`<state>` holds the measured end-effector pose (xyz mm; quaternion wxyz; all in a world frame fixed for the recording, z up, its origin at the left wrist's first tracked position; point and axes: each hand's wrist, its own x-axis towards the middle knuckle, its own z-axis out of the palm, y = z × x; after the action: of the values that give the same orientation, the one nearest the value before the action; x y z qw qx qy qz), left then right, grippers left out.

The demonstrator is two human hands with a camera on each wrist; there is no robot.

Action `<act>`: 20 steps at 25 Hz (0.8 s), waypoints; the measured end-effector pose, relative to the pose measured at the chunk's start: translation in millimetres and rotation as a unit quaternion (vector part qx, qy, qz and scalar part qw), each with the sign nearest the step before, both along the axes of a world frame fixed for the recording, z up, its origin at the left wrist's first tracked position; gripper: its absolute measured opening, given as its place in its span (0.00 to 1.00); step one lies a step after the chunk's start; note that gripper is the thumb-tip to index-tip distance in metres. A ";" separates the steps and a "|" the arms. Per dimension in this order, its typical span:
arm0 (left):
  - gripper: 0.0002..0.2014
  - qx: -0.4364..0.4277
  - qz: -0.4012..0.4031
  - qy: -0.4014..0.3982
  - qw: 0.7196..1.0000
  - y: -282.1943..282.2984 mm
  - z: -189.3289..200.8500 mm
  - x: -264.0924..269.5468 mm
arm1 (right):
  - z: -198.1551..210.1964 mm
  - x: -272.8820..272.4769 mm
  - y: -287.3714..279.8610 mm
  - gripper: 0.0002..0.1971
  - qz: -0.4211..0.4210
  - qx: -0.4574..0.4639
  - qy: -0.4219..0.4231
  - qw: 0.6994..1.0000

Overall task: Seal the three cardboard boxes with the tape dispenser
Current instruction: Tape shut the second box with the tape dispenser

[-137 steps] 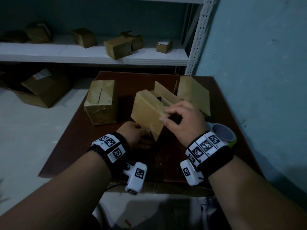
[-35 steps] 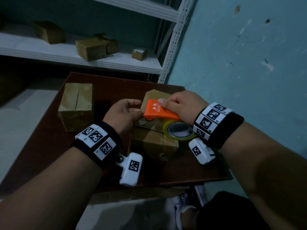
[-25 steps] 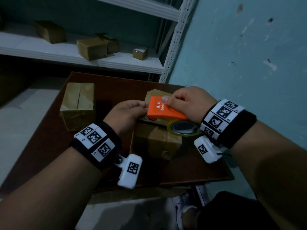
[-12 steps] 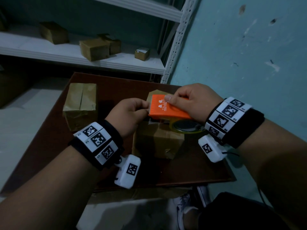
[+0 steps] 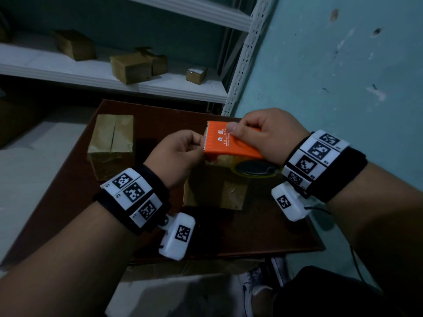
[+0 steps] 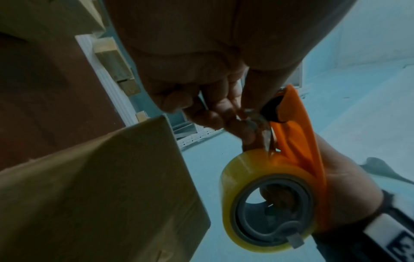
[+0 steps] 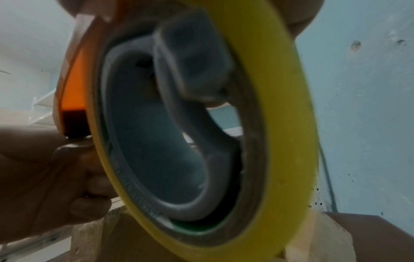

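Right hand (image 5: 270, 136) grips the orange plastic tape dispenser (image 5: 226, 141), thumb on its top plate, yellowish tape roll (image 6: 266, 200) hanging beneath. Left hand (image 5: 176, 154) pinches the loose tape end at the serrated blade, fingers curled. Dispenser is held in the air above the near brown cardboard box (image 5: 215, 188) at desk centre. Second taped cardboard box (image 5: 112, 143) sits at 10 o'clock on the dark red-brown desk (image 5: 263, 227), well apart.

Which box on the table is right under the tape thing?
The box nearest the person, just below the orange tape dispenser that both hands are on. The other table box stands off to the left, away from the hands.
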<state>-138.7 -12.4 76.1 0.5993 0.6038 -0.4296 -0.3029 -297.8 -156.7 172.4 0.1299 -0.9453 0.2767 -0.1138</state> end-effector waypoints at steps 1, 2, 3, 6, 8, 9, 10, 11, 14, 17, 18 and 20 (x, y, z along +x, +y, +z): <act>0.05 -0.006 -0.002 -0.001 1.000 0.6 0.0 0.5 | -0.6 -0.5 -0.7 0.24 -0.002 0.003 -0.001 1.000; 0.08 -0.007 0.002 -0.003 1.000 1.2 0.2 1.0 | -1.3 -1.3 -1.6 0.25 -0.002 0.006 0.001 1.000; 0.11 -0.004 0.013 -0.012 1.000 2.3 0.8 2.4 | -1.8 -2.4 -2.6 0.25 -0.001 0.007 0.006 1.000; 0.16 -0.011 0.054 -0.063 0.997 5.1 -0.9 10.7 | -1.7 -7.9 -9.8 0.25 -0.003 0.009 0.027 1.000; 0.15 -0.008 0.067 -0.103 0.992 9.8 -1.1 17.1 | 2.0 -13.4 -16.8 0.26 -0.013 0.009 0.040 0.999; 0.14 -0.001 0.074 -0.116 0.990 11.6 -1.2 20.1 | 4.8 -16.3 -20.0 0.27 -0.018 0.009 0.049 0.999; 0.13 0.004 0.081 -0.118 0.990 13.3 0.8 22.0 | 7.6 -19.3 -22.8 0.28 -0.022 0.010 0.058 0.998; 0.12 0.011 0.090 -0.114 0.989 13.1 1.1 23.8 | 10.4 -21.6 -24.8 0.28 -0.025 0.015 0.065 0.997; 0.09 0.016 0.124 -0.095 0.988 7.9 0.7 22.6 | 15.9 -20.7 -30.8 0.28 -0.024 0.031 0.078 0.996; 0.09 0.013 0.176 -0.016 0.984 -0.5 -3.4 20.7 | 20.0 -12.2 -36.5 0.29 -0.026 0.030 0.097 0.994; 0.11 0.020 0.186 -0.017 0.982 -2.2 -4.4 20.0 | 21.5 -9.3 -38.1 0.27 -0.026 0.030 0.108 0.993; 0.16 0.031 0.202 -0.044 0.978 -5.5 -6.1 19.0 | 23.7 -4.4 -41.8 0.22 -0.027 0.035 0.124 0.991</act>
<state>-119.7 -17.9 70.0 0.6095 0.7093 -0.3147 -0.1623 -302.2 -198.5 196.1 0.1247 -0.9390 0.3203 0.0111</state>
